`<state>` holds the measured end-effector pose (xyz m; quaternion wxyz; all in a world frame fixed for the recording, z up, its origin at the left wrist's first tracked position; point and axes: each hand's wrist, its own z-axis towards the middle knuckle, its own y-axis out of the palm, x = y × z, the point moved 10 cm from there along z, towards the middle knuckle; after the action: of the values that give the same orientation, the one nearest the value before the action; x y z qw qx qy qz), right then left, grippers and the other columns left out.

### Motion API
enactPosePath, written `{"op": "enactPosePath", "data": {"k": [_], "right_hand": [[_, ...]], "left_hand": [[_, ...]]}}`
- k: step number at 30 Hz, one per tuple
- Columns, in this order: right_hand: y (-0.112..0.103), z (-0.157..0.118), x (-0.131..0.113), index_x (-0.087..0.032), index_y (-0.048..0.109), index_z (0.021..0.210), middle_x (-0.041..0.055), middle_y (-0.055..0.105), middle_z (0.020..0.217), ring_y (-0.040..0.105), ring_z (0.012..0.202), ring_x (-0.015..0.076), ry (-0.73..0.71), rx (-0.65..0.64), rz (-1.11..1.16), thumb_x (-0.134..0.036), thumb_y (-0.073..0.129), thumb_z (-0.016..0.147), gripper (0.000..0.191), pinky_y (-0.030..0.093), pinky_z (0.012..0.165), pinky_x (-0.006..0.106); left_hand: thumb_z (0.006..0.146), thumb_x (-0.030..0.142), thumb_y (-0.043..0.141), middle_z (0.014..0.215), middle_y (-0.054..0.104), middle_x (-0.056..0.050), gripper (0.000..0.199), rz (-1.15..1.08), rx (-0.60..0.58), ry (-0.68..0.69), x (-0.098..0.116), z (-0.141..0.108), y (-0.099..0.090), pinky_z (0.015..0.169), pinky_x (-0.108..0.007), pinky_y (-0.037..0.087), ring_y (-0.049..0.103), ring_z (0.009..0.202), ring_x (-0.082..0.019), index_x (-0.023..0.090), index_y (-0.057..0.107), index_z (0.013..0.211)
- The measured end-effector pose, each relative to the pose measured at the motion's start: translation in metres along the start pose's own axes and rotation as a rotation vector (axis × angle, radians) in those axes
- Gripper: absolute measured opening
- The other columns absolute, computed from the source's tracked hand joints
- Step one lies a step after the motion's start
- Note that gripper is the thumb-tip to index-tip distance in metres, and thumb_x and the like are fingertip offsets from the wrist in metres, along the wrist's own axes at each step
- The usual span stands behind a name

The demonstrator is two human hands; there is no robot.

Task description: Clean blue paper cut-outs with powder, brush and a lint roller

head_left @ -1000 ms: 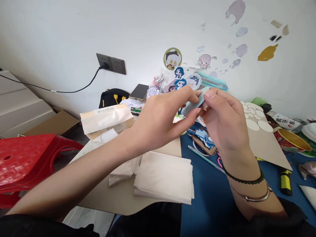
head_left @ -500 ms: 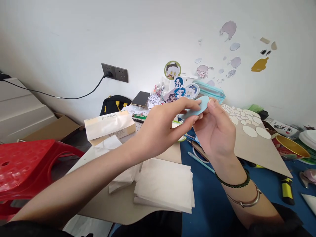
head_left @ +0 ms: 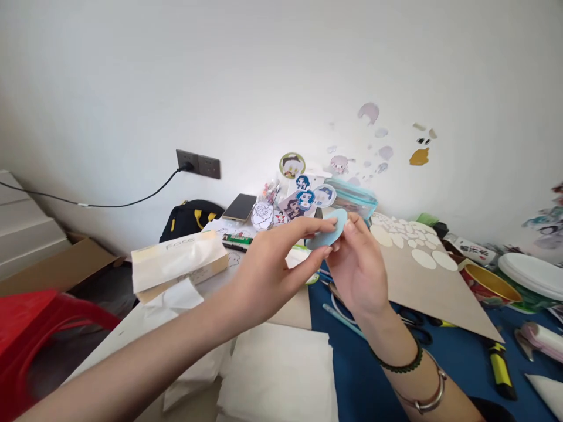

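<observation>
The blue disc [head_left: 328, 230] was found raised over the surface [head_left: 352, 375], held between the two hands. The left hand [head_left: 272, 266] pinched it, with fingers on its face and thumb by the near rim; the right hand [head_left: 363, 266] gripped the opposite rim between thumb and curled fingers.

Behind the disc stood a pouch [head_left: 358, 199] and some character cutouts [head_left: 305, 200], close against the wall [head_left: 264, 76]. A phone [head_left: 240, 207] and a bag [head_left: 187, 218] lay beyond the left hand. The tissue pack [head_left: 176, 261] sat near the left forearm, which crossed in front of loose tissues [head_left: 202, 366]. Scissors [head_left: 416, 325] and a pen [head_left: 345, 321] lay beside the right wrist.

The surface's left edge ran toward the red stool [head_left: 39, 334]. Blue surface showed between the tissue stack [head_left: 281, 369] and the right forearm. The card [head_left: 440, 299] projected forward, its near corner close to a cutter [head_left: 499, 366].

Counted: one disc, one phone, one pouch, one stool, two socket plates [head_left: 197, 164], two bracelets [head_left: 422, 387] on the right wrist.
</observation>
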<state>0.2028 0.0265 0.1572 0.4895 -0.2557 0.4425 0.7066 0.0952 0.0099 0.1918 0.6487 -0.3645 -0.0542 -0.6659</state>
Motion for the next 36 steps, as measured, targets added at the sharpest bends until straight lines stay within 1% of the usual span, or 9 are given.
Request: {"op": "enactPosePath", "data": {"k": [6,9,14,18,20,23,26,32,36], "right_hand": [[0.001,0.000,-0.003,-0.021,0.049,0.071,-0.0042,0.043,0.063,0.042,0.059,0.0104,-0.034,-0.009,0.071,-0.032,0.056,0.086,0.020,0.040,0.057,0.021],[-0.005,0.001,0.000,-0.021,0.049,0.068,-0.0057,0.043,0.059,0.041,0.053,0.0092,0.009,0.063,0.023,-0.035,0.061,0.084,0.025,0.039,0.051,0.020],[-0.023,-0.008,-0.005,-0.021,0.044,0.062,-0.0072,0.042,0.051,0.044,0.046,0.0098,0.068,0.108,-0.124,-0.024,0.061,0.077,0.022,0.037,0.046,0.022],[-0.059,-0.042,-0.040,-0.023,0.041,0.064,-0.0055,0.040,0.058,0.044,0.051,0.0119,-0.151,0.131,-0.693,-0.021,0.056,0.081,0.022,0.037,0.051,0.026],[-0.062,-0.068,-0.046,-0.022,0.041,0.065,-0.0038,0.040,0.062,0.041,0.056,0.0130,-0.286,0.004,-1.157,-0.014,0.054,0.080,0.021,0.035,0.055,0.027],[-0.061,-0.109,-0.021,-0.022,0.043,0.065,-0.0005,0.044,0.063,0.042,0.059,0.0155,-0.419,-0.326,-1.722,-0.007,0.049,0.077,0.020,0.034,0.057,0.029],[-0.073,-0.137,0.007,-0.021,0.050,0.064,0.0030,0.049,0.064,0.047,0.064,0.0192,-0.438,-0.495,-2.053,-0.005,0.044,0.079,0.022,0.036,0.061,0.032],[-0.085,-0.162,0.022,-0.019,0.054,0.074,0.0039,0.055,0.071,0.053,0.067,0.0198,-0.334,-0.492,-2.018,-0.017,0.046,0.089,0.017,0.041,0.066,0.032],[-0.098,-0.177,0.020,-0.021,0.055,0.077,0.0035,0.057,0.073,0.055,0.067,0.0191,-0.269,-0.374,-1.883,-0.028,0.049,0.092,0.018,0.043,0.062,0.031]], "left_hand": [[0.087,0.019,0.059,0.110,0.070,-0.003,0.025,0.044,0.012,0.030,0.004,-0.001,0.000,0.086,-0.028,0.054,0.066,0.100,-0.016,0.023,0.060,0.111],[0.086,0.019,0.060,0.110,0.071,-0.003,0.024,0.060,0.013,0.049,0.006,-0.001,0.001,0.087,-0.030,0.054,0.066,0.100,-0.017,0.023,0.059,0.110],[0.086,0.022,0.062,0.107,0.071,-0.004,0.023,0.071,-0.025,0.052,0.008,0.002,-0.002,0.086,-0.030,0.053,0.066,0.098,-0.017,0.021,0.061,0.108],[0.086,0.022,0.060,0.099,0.072,-0.003,0.014,0.087,0.030,0.082,0.018,0.006,-0.021,0.084,-0.029,0.051,0.067,0.093,-0.016,0.020,0.064,0.099],[0.086,0.020,0.059,0.094,0.073,-0.002,0.010,0.113,0.058,0.106,0.024,0.006,-0.030,0.083,-0.029,0.051,0.067,0.090,-0.016,0.020,0.065,0.094],[0.085,0.017,0.058,0.091,0.073,-0.002,0.009,0.155,0.085,0.133,0.033,0.006,-0.039,0.078,-0.028,0.050,0.066,0.086,-0.016,0.019,0.065,0.091],[0.085,0.014,0.057,0.089,0.072,-0.001,0.010,0.174,0.098,0.142,0.039,0.006,-0.044,0.077,-0.028,0.050,0.066,0.085,-0.015,0.019,0.064,0.089],[0.085,0.018,0.056,0.086,0.071,-0.001,0.009,0.275,0.167,0.078,0.037,-0.007,-0.068,0.076,-0.029,0.049,0.065,0.082,-0.016,0.021,0.064,0.089],[0.088,0.026,0.052,0.091,0.070,-0.003,0.012,0.438,0.170,-0.133,-0.002,-0.043,-0.099,0.074,-0.030,0.050,0.064,0.086,-0.019,0.022,0.062,0.093]]}}
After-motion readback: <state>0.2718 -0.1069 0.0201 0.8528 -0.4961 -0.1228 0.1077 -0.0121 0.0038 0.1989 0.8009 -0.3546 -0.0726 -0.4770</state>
